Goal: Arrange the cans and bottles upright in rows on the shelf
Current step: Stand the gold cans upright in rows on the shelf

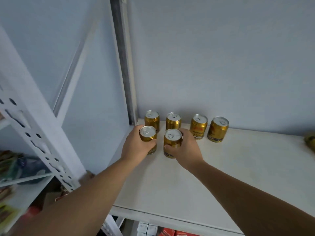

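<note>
Several gold cans with silver pull-tab lids stand upright on a white shelf. A back row of cans runs along the wall, from the leftmost back can to the rightmost back can. My left hand is wrapped around a front-left can, just in front of the back row. My right hand grips a second front can beside it. Both held cans are upright, bases at the shelf surface.
A grey metal upright stands at the shelf's back left corner. A white perforated post slants at the left, with packaged goods on lower shelves behind it. A dark gold object lies at the right edge. Boxes show below the shelf.
</note>
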The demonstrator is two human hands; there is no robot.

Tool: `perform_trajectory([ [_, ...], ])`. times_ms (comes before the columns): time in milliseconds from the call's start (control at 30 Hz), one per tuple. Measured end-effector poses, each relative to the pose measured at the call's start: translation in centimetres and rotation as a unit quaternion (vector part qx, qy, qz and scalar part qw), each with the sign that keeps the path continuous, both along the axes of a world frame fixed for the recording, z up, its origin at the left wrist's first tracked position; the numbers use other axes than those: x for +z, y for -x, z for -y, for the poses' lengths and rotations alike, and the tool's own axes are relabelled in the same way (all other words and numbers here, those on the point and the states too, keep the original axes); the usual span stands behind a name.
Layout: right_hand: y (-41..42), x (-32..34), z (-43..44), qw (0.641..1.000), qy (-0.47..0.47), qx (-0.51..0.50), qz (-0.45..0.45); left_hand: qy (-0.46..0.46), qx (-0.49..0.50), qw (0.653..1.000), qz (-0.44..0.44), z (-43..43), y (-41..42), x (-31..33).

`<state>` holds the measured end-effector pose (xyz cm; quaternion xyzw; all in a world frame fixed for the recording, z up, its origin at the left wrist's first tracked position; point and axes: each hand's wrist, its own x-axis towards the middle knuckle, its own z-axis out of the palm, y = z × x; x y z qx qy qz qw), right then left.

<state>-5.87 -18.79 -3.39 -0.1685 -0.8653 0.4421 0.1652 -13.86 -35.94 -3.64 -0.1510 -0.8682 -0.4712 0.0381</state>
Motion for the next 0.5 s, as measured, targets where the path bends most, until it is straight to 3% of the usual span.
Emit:
perform_trajectory([
  [500, 0.9, -0.5, -0.1, 1.0, -0.012, 0.003, 0.006, 0.02, 0.003, 1.0, 0.018, 0.3, 0.7, -1.4],
])
